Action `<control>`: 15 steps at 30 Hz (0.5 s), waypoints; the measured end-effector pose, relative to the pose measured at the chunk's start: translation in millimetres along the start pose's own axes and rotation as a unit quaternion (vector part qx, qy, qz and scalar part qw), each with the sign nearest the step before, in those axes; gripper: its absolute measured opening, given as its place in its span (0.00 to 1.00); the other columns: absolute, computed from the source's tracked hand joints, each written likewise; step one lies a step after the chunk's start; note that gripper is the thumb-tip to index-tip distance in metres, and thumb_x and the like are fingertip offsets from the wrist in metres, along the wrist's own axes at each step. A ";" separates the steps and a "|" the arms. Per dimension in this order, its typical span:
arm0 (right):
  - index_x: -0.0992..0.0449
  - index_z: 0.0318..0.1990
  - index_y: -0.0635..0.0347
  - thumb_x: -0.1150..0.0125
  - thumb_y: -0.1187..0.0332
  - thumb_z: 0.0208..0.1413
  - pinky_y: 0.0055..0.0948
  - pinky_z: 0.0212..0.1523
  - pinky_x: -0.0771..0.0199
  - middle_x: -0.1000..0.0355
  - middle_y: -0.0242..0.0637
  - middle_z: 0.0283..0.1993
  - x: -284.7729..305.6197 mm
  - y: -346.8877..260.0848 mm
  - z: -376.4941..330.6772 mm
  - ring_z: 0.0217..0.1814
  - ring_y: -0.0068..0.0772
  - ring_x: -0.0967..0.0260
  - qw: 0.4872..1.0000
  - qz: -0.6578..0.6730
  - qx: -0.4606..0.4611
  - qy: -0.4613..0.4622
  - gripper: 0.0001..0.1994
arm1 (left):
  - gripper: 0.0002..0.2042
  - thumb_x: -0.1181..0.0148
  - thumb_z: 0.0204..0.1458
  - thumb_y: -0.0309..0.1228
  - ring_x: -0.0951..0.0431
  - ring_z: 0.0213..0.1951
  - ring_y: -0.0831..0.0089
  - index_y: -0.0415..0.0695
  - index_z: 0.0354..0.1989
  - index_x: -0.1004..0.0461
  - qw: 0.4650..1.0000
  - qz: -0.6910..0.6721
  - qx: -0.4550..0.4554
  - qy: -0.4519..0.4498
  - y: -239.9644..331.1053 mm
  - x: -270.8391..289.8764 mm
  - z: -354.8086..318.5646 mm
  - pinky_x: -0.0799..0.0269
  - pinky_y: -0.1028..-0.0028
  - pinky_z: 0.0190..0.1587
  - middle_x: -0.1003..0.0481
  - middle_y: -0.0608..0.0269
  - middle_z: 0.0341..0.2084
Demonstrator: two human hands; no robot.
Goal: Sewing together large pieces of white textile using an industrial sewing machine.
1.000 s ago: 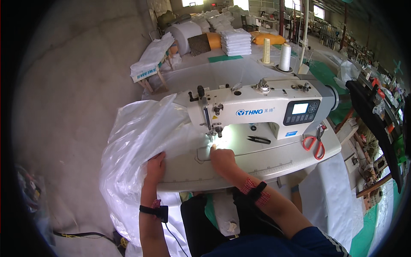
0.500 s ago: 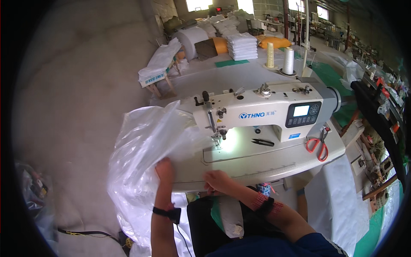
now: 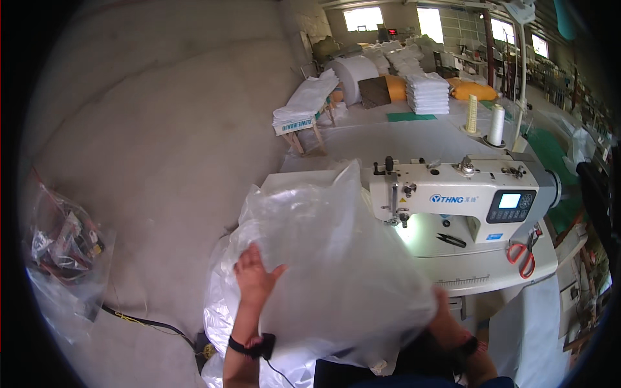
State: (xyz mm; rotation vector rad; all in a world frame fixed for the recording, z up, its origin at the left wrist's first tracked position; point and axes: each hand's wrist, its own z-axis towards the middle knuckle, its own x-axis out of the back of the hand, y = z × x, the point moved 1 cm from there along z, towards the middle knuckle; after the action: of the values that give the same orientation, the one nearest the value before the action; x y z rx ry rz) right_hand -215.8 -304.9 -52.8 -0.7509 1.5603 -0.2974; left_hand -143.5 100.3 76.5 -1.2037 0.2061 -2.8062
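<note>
A large translucent white plastic sheet (image 3: 336, 258) spreads over the left part of the sewing machine table and down over my lap. My left hand (image 3: 255, 275) lies on its left side with the fingers stretched and the thumb apart. At the sheet's right edge, my right hand (image 3: 446, 320) grips the plastic; it is smeared by motion and its fingertips are partly hidden. The white sewing machine (image 3: 453, 194) stands just beyond the sheet with its lamp lit. The sheet covers the front left of the table, and its folds hang down on the left.
Black thread snips (image 3: 451, 240) and red-handled scissors (image 3: 522, 257) lie on the machine table (image 3: 511, 281). Thread cones (image 3: 496, 126) stand behind the machine. Folded white sheets (image 3: 427, 94) are stacked farther back. A clear bag (image 3: 68, 246) and a black cable (image 3: 152, 328) are at left.
The plastic sheet has come rightward across the table front and my lap. My left hand has opened flat on it; my right hand has moved right to its edge. The view has turned left.
</note>
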 end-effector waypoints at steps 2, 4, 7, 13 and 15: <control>0.30 0.50 0.66 0.48 0.62 0.52 0.41 0.57 0.34 0.29 0.41 0.50 13.9 -37.7 -16.7 0.54 0.39 0.32 0.994 0.060 0.090 -0.024 0.20 | 0.36 0.35 0.43 0.50 0.26 0.46 0.50 0.32 0.54 0.35 0.983 -0.037 0.135 -0.118 -37.4 -28.5 -15.5 0.29 0.63 0.47 0.27 0.42 0.43; 0.29 0.50 0.66 0.47 0.62 0.52 0.40 0.56 0.34 0.29 0.40 0.49 19.4 -53.8 -32.7 0.54 0.38 0.32 0.985 0.004 0.170 -0.041 0.20 | 0.38 0.35 0.42 0.52 0.25 0.44 0.50 0.30 0.52 0.35 0.949 -0.083 0.231 -0.200 -51.9 -51.8 -31.7 0.29 0.62 0.47 0.26 0.41 0.41; 0.27 0.46 0.68 0.44 0.67 0.50 0.38 0.53 0.31 0.26 0.44 0.46 26.0 -44.2 -48.6 0.53 0.39 0.31 0.996 -0.009 0.081 0.034 0.17 | 0.37 0.38 0.44 0.54 0.24 0.45 0.58 0.28 0.50 0.32 0.711 -0.439 0.401 -0.375 -39.2 -74.8 -61.0 0.31 0.66 0.47 0.24 0.45 0.39; 0.26 0.43 0.63 0.43 0.74 0.51 0.29 0.44 0.28 0.26 0.37 0.39 33.2 8.7 -31.8 0.41 0.31 0.28 0.968 -0.242 -0.007 0.068 0.11 | 0.17 0.46 0.54 0.41 0.23 0.40 0.58 0.40 0.42 0.24 0.793 -0.476 0.083 -0.371 -56.4 -111.6 -100.5 0.33 0.65 0.48 0.22 0.56 0.34; 0.26 0.41 0.61 0.44 0.73 0.52 0.26 0.37 0.27 0.27 0.35 0.33 22.4 24.0 -22.6 0.34 0.25 0.28 0.966 -0.239 -0.067 0.068 0.09 | 0.12 0.52 0.57 0.36 0.26 0.32 0.58 0.45 0.43 0.25 0.952 -0.080 -0.097 -0.280 -153.2 -118.1 -78.7 0.36 0.57 0.39 0.24 0.57 0.29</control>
State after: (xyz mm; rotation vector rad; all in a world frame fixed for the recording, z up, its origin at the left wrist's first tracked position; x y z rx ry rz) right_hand -243.5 -306.2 -81.5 -1.2365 1.5210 -0.6123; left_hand -122.6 273.9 -37.8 -2.0823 0.3592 -2.4691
